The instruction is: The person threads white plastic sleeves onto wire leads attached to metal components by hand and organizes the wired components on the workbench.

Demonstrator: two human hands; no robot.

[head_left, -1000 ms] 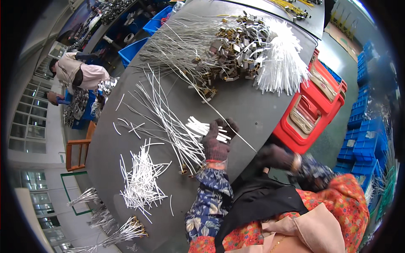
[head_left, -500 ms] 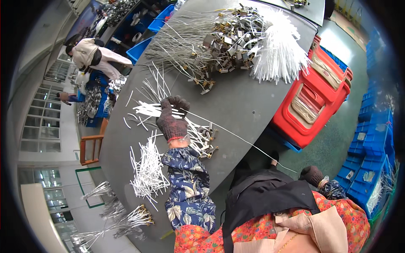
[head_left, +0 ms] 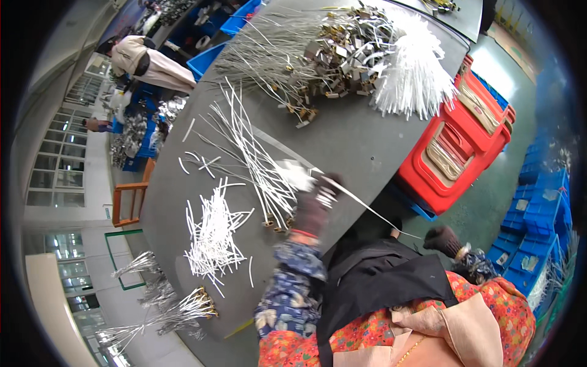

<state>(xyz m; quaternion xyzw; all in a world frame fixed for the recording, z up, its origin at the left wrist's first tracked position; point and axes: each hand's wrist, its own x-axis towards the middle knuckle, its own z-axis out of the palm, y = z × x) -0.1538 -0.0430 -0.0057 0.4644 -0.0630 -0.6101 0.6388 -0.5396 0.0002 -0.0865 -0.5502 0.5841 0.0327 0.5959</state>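
Left hand (head_left: 312, 207) grips white tubes (head_left: 295, 175); right hand (head_left: 443, 240) near a wire (head_left: 380, 214), its grip unclear.

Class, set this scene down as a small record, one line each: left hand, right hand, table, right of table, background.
Left hand: gloved, blurred, around short white tubes
Right hand: gloved, near the end of a thin pale wire; contact unclear
Table: dark top; white pile at left; heap of wires with metal pieces and white bundle at far side
Right of table: red plastic container, blue crates
Background: person in pale clothing, upper left
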